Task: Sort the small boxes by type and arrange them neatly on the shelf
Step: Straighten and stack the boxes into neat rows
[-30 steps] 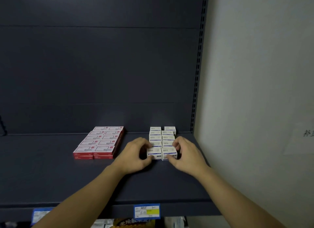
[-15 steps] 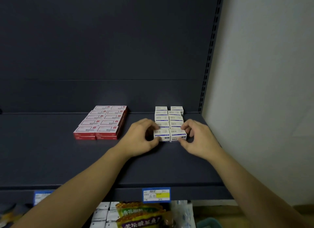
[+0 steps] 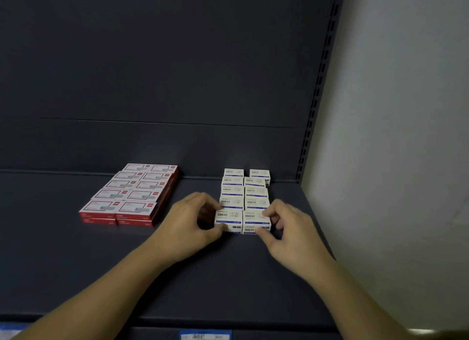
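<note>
both hands' fingers point(image 3: 203, 200) pinch the front white boxes point(image 3: 228, 219), blue-striped, two neat columns.

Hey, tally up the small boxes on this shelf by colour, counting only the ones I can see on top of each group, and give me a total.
Red boxes: 10 on top, in 2 columns of 5; more lie beneath, at least at the front.
White boxes with blue print: 10, in 2 columns of 5; the left hand and right hand grip the front pair.
Total: 20 seen from above.
</note>
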Motion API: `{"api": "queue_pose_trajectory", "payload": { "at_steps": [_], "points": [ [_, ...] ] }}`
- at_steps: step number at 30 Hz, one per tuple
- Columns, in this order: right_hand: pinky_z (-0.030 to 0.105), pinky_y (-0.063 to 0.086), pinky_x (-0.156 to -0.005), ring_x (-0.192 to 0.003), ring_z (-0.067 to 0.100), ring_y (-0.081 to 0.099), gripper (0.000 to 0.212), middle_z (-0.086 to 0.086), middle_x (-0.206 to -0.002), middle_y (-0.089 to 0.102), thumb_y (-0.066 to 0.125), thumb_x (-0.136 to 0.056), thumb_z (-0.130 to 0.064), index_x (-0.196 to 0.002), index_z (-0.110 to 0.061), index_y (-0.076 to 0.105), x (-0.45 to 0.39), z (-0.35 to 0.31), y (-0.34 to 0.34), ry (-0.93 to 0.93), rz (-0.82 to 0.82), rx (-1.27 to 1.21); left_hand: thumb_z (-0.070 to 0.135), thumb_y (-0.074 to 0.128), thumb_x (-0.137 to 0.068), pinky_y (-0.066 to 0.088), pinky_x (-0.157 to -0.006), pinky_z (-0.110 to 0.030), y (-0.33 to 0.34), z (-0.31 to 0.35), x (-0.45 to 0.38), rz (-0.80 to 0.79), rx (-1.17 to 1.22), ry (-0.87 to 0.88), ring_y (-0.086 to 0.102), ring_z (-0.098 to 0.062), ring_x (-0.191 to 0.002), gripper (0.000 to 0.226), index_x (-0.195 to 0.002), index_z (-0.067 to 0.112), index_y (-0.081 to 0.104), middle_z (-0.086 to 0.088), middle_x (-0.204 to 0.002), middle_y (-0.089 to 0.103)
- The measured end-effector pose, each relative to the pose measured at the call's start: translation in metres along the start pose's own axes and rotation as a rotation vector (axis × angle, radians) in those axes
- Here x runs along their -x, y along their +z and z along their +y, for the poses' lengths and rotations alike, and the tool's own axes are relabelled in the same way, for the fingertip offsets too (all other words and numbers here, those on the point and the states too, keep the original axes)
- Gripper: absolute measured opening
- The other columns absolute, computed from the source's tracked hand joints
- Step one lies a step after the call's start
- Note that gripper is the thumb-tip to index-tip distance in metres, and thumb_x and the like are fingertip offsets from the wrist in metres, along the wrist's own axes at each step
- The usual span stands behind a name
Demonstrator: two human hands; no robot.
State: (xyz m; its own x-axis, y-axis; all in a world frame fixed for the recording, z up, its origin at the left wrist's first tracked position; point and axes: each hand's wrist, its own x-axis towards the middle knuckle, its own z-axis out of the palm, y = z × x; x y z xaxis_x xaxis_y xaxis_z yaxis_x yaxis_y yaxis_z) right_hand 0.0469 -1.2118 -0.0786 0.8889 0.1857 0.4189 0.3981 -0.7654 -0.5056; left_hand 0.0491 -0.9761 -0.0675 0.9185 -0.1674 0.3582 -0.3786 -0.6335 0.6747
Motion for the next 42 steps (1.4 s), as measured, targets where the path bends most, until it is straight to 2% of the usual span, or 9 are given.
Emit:
{"api": "queue_pose_trajectory", "payload": {
  "at_steps": [4,7,10,13,22,33,37,40,42],
  "points": [
    [0.007,0.044,-0.066,-0.079,-0.003,0.055,0.029,-0.019,-0.099,0.063,0.078,-0.082,-0.028,-0.094,-0.032,0.053,0.002,-0.003,-0.004,0.047,0.009,-0.019,0.022,0.086,-0.076,0.057,-0.078,-0.018,0.002,0.004,0.000,0.006,0.067,-0.061,0.071,-0.001,-0.085,0.031,-0.100,0.026,0.066,0.009,-0.099,0.072],
    [0.009,0.046,-0.067,-0.077,-0.001,0.056,0.028,-0.016,-0.092,0.061,0.080,-0.079,-0.025,-0.091,-0.028,0.055,0.003,-0.008,-0.005,0.052,0.021,-0.022,0.021,0.087,-0.076,0.057,-0.076,-0.017,0.000,0.005,0.001,-0.010,0.082,-0.075,0.071,-0.001,-0.084,0.029,-0.097,0.023,0.068,0.008,-0.097,0.073],
    [0.006,0.044,-0.065,-0.083,-0.012,0.054,0.027,-0.016,-0.090,0.059,0.081,-0.078,-0.019,-0.090,-0.020,0.057,0.002,-0.013,-0.007,0.053,0.010,-0.051,0.022,0.087,-0.076,0.058,-0.079,-0.022,-0.006,0.005,-0.001,-0.057,0.038,-0.070,0.072,-0.001,-0.084,0.023,-0.091,0.024,0.069,0.008,-0.099,0.073],
    [0.003,0.042,-0.060,-0.078,-0.021,0.052,0.026,-0.022,-0.082,0.054,0.083,-0.076,-0.016,-0.087,-0.013,0.059,0.002,-0.020,-0.011,0.046,-0.033,-0.072,0.027,0.088,-0.073,0.058,-0.082,-0.029,-0.014,0.005,0.000,-0.096,-0.008,-0.079,0.071,-0.003,-0.084,0.024,-0.087,0.027,0.069,0.010,-0.098,0.072],
    [0.022,0.046,-0.054,-0.055,0.007,0.051,0.031,-0.006,-0.062,0.058,0.087,-0.070,-0.025,-0.078,-0.016,0.059,0.010,-0.028,-0.021,-0.009,-0.141,-0.042,0.028,0.090,-0.069,0.060,-0.081,-0.035,-0.033,0.010,0.015,-0.191,-0.030,-0.087,0.072,-0.002,-0.080,0.024,-0.079,0.024,0.069,0.013,-0.089,0.076],
    [0.012,0.044,-0.050,-0.057,-0.007,0.059,0.032,-0.008,-0.068,0.061,0.088,-0.074,-0.022,-0.083,-0.008,0.060,0.027,-0.054,-0.030,-0.032,-0.307,-0.094,0.030,0.091,-0.070,0.061,-0.077,-0.033,-0.058,0.018,0.040,-0.301,-0.042,-0.101,0.072,-0.003,-0.080,0.026,-0.082,0.022,0.069,0.015,-0.089,0.075],
    [0.018,0.049,-0.054,-0.063,-0.001,0.062,0.032,-0.003,-0.074,0.065,0.088,-0.073,-0.031,-0.088,-0.019,0.061,0.029,-0.056,-0.032,-0.036,-0.320,-0.069,0.033,0.091,-0.070,0.060,-0.078,-0.035,-0.062,0.020,0.041,-0.330,-0.064,-0.077,0.071,-0.003,-0.080,0.029,-0.087,0.025,0.069,0.015,-0.089,0.075],
    [0.025,0.057,-0.062,-0.068,0.007,0.066,0.034,-0.005,-0.078,0.070,0.086,-0.071,-0.045,-0.092,-0.034,0.062,0.024,-0.054,-0.040,-0.031,-0.372,-0.073,0.045,0.090,-0.066,0.058,-0.076,-0.028,-0.067,0.027,0.034,-0.371,-0.172,-0.035,0.068,0.000,-0.080,0.039,-0.095,0.031,0.068,0.015,-0.089,0.071],
    [0.023,0.056,-0.063,-0.065,0.007,0.066,0.030,-0.007,-0.074,0.070,0.084,-0.072,-0.048,-0.092,-0.036,0.064,0.017,-0.052,-0.047,-0.013,-0.350,-0.086,0.051,0.089,-0.065,0.056,-0.076,-0.025,-0.072,0.032,0.025,-0.395,-0.229,-0.025,0.066,0.001,-0.082,0.046,-0.101,0.034,0.067,0.016,-0.091,0.068]
  ]
}}
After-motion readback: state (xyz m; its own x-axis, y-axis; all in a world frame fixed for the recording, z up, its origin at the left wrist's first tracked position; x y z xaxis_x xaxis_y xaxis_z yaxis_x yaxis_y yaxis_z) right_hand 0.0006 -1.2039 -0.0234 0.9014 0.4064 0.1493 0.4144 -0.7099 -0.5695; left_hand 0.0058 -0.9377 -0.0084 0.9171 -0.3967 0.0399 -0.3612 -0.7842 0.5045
